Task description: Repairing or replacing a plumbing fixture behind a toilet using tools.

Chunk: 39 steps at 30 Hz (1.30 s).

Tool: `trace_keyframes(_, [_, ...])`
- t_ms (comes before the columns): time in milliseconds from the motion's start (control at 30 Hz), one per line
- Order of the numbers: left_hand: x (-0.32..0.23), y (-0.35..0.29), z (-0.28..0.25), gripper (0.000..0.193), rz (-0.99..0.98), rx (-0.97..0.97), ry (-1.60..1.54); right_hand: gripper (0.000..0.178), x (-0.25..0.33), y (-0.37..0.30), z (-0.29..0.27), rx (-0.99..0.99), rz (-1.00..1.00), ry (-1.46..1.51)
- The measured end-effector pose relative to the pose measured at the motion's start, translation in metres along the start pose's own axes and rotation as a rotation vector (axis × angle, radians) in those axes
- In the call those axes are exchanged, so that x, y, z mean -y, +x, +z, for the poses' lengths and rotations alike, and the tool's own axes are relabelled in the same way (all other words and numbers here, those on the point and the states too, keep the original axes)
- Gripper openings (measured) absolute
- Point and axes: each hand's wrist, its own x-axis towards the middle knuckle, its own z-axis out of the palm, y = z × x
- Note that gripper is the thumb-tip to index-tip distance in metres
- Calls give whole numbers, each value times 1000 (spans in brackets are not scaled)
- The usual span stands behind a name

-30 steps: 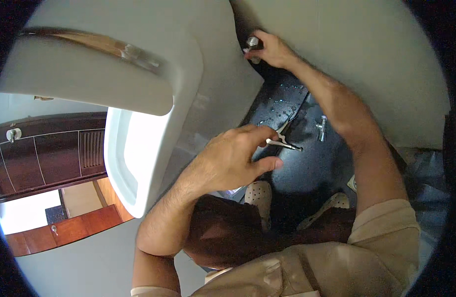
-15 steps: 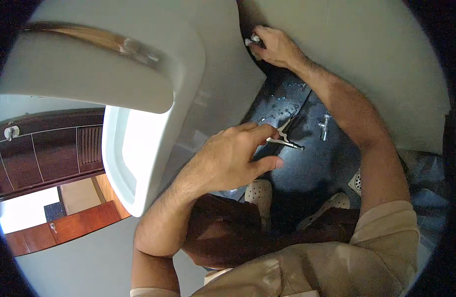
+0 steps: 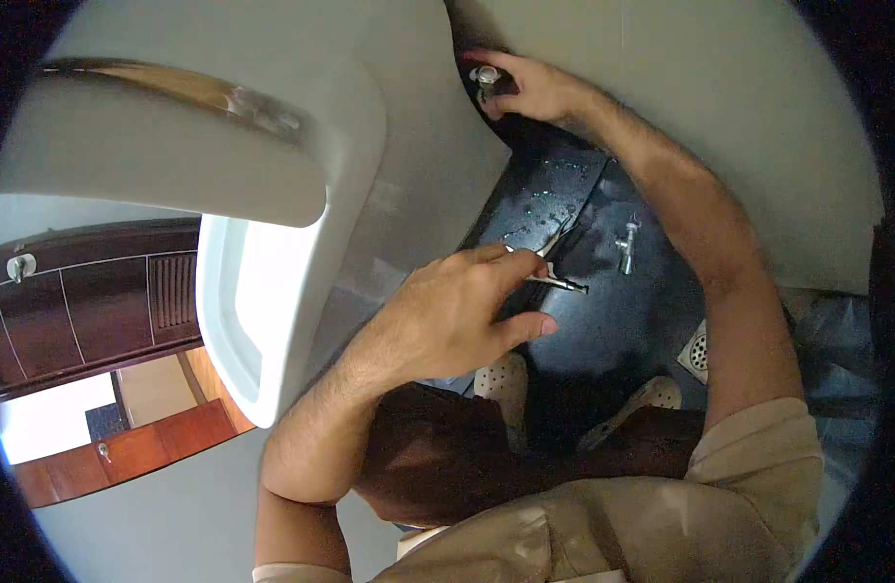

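Since half a second ago I see the right hand (image 3: 541,90) change its hold: the forefinger now reaches out past the small metal fitting (image 3: 487,75), with the thumb below. The fitting sits in the dark gap by the wall (image 3: 739,126), between those digits, though I can't tell whether they grip it. My view shows the left hand (image 3: 457,309) well apart from it, thumb and fingers parted, overlapping the pliers (image 3: 564,283); contact there is unclear to me. A metal valve (image 3: 628,249) lies near the pliers on the dark floor (image 3: 603,335).
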Motion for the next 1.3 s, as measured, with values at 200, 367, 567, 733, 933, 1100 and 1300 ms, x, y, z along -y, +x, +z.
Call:
trace_keyframes(200, [4,15,-3,38,-68,53,-92,48,14,17,-10,410,313,228])
trace_keyframes(367, [21,30,2,42,-181,-52,-281,46,13,6,-17,341,174,69])
trace_keyframes(567, [61,129,-12,44,-286,-607,-60,46,-8,3,-8,307,127,143])
trace_keyframes(733, [71,191,-15,36,-522,-643,-108,34,-31,4,13,-110,-494,184])
trace_keyframes(933, [73,210,-4,39,-666,-868,-236,27,-41,3,15,66,204,973])
trace_keyframes(1100, [81,214,1,39,-570,-920,-158,22,-69,-3,36,-120,-11,864])
trace_keyframes(1300, [98,208,-2,41,-411,-800,-203,20,-24,-21,32,-311,-69,850])
